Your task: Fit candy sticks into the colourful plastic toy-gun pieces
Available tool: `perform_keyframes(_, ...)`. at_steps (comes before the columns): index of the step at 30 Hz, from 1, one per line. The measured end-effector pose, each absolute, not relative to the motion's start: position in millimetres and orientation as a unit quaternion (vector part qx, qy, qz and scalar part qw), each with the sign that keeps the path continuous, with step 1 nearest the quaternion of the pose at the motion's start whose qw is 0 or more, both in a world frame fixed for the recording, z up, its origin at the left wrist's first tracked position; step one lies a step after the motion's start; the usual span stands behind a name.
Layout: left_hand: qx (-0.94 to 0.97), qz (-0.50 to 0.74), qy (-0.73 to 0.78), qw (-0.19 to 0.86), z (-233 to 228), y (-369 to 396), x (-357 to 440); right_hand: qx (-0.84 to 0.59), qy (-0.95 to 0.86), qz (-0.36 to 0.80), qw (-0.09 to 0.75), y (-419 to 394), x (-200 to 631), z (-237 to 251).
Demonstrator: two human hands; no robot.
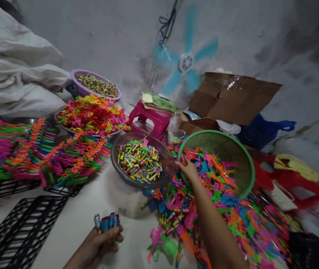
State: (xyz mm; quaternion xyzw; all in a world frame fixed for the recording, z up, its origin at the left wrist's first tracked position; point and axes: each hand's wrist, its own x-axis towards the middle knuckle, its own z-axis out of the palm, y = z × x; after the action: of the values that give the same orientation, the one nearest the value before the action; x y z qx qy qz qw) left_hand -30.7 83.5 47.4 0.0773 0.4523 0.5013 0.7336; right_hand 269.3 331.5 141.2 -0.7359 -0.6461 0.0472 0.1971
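My left hand (103, 239) is low in the view, closed around a small bundle of blue and red plastic pieces (107, 221) that stick up from the fist. My right hand (187, 169) reaches forward to the near rim of a green basket (240, 157), fingers resting on the heap of small bright plastic toy parts (221, 209) that spills from the basket onto the floor. Whether its fingers pinch a piece I cannot tell. A round metal bowl (165, 175) of small coloured tubes sits just left of that hand.
Rows of assembled colourful pieces (33, 149) lie on black mesh trays (19, 231) at left. Behind stand a purple bowl (78, 84), a pink stool (150, 119), a spinning blue fan (186, 61), cardboard boxes (232, 97), white sacks (13, 67) and a red stool (302, 183) at right.
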Motion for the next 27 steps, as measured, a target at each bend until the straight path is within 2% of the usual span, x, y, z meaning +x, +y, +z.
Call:
perform_keyframes(12,0.107,0.492,0.450,0.738,48,87,-36,-0.749,-0.641,0.000,0.171,318,315,131)
perform_keyframes(18,0.112,0.486,0.451,0.740,50,86,-39,-0.748,-0.643,-0.011,0.166,309,320,146)
perform_keyframes(23,0.103,0.509,0.439,0.734,52,86,-37,-0.753,-0.622,-0.040,0.211,287,322,174)
perform_keyframes(27,0.115,0.503,0.424,0.744,51,86,-37,-0.726,-0.596,-0.061,0.338,258,312,194)
